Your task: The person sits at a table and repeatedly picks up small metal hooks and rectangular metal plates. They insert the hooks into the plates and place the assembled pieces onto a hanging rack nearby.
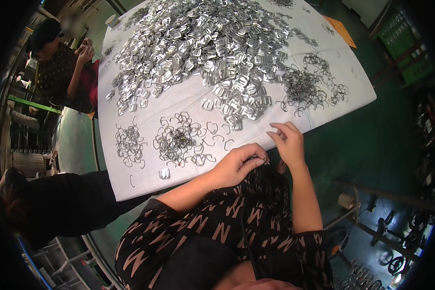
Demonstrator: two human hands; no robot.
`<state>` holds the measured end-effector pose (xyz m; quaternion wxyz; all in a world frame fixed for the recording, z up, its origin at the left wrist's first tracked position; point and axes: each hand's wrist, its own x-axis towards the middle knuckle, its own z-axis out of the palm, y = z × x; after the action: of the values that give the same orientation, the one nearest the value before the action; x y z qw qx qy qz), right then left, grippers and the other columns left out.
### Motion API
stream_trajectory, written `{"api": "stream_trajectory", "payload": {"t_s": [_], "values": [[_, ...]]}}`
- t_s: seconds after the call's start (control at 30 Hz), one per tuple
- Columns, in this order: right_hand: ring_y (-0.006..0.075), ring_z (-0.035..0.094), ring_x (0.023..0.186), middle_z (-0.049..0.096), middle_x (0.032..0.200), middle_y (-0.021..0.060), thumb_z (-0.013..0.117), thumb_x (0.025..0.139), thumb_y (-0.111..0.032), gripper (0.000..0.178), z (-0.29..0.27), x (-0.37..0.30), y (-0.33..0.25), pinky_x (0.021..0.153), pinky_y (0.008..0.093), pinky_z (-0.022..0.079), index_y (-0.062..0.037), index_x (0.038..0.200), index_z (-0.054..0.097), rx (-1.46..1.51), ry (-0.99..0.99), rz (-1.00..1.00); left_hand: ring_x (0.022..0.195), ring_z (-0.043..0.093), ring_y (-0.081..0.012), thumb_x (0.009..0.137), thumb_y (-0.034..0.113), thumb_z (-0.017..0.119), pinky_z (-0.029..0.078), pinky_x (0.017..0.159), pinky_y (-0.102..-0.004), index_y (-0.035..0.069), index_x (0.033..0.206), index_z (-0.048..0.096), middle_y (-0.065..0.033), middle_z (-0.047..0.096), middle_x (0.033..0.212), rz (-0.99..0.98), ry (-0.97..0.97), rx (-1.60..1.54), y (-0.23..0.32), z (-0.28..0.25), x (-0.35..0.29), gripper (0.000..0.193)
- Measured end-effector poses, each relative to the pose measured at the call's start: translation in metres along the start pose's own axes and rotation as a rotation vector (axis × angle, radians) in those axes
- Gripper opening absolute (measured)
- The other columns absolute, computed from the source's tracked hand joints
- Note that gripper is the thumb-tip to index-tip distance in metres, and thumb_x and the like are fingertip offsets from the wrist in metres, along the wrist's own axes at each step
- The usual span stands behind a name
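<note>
My left hand (241, 164) is closed at the table's near edge, thumb and forefinger pinching a small metal piece (267, 160) that mostly hides behind the fingers. To its right, my right hand (289, 141) is raised by the same edge, fingers bent and tips slightly apart, with nothing visible between them. Beyond both hands lies a big heap of flat silvery metal buckles (193, 43), spilling toward me in a smaller cluster (246, 99). Bent wire hooks form a pile (179, 140) left of my left hand and another pile (304, 84) beyond my right.
A white-covered table (275, 113) carries everything. More wire hooks (129, 144) and a single buckle (165, 173) lie near its left front. An orange sheet (340, 31) sticks out at the far right edge. Another person (58, 67) sits at the left; a dark-clothed leg (77, 200) shows nearer.
</note>
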<state>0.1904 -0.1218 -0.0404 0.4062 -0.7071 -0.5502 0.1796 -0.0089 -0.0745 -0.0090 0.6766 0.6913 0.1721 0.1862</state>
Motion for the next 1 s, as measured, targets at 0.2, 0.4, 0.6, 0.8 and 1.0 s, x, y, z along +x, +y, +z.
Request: {"api": "stream_trajectory", "payload": {"t_s": [0.2,0.4,0.6,0.8,1.0], "values": [[0.0309,0.055,0.084,0.058,0.085,0.011,0.073,0.077,-0.014,0.031,0.053,0.049,0.004,0.077,0.0394,0.044,-0.0041,0.106,0.068,-0.294,0.054,-0.239,0.088,0.061,-0.0276,0.09,0.005,0.061,0.048,0.08,-0.0344,0.0,0.099,0.057,-0.0131,0.063,0.092,0.092,0.071,0.084,-0.005,0.011,0.001,0.011],[0.0239,0.058,0.075,0.06,0.081,0.0083,0.073,0.076,-0.008,0.023,0.06,0.057,-0.004,0.07,0.0341,0.046,-0.0019,0.096,0.066,-0.174,-0.039,-0.083,0.099,0.06,-0.0179,0.095,0.001,0.053,0.048,0.088,-0.0304,-0.001,0.1,0.052,-0.0111,0.063,0.101,0.035,0.022,0.159,-0.006,0.005,-0.002,0.006],[0.0071,0.053,0.067,0.061,0.076,-0.0006,0.072,0.082,-0.006,0.013,0.025,0.028,-0.005,0.062,0.0223,0.043,-0.0001,0.09,0.064,0.657,-0.198,0.36,0.098,0.06,-0.0165,0.096,0.004,0.053,0.047,0.089,-0.0304,-0.001,0.099,0.052,-0.0099,0.064,0.095,-0.071,0.143,0.095,-0.011,0.006,-0.001,0.006],[0.0051,0.053,0.068,0.062,0.076,-0.0016,0.071,0.084,-0.004,0.011,-0.004,-0.009,-0.028,0.062,0.019,0.043,0.0013,0.089,0.063,0.928,-0.089,0.44,0.076,0.061,-0.0214,0.093,0.004,0.056,0.05,0.07,-0.0322,-0.001,0.097,0.051,-0.013,0.061,0.083,0.037,0.321,0.103,-0.018,0.017,0.005,0.008],[0.0055,0.057,0.07,0.064,0.08,0.0013,0.07,0.083,-0.001,0.01,-0.007,-0.024,-0.039,0.065,0.0209,0.047,0.0034,0.088,0.062,0.787,-0.109,0.418,0.071,0.06,-0.0227,0.092,0.005,0.058,0.048,0.066,-0.033,0.0,0.097,0.051,-0.0128,0.061,0.08,0.018,0.375,0.147,-0.017,0.023,0.001,0.01]]}}
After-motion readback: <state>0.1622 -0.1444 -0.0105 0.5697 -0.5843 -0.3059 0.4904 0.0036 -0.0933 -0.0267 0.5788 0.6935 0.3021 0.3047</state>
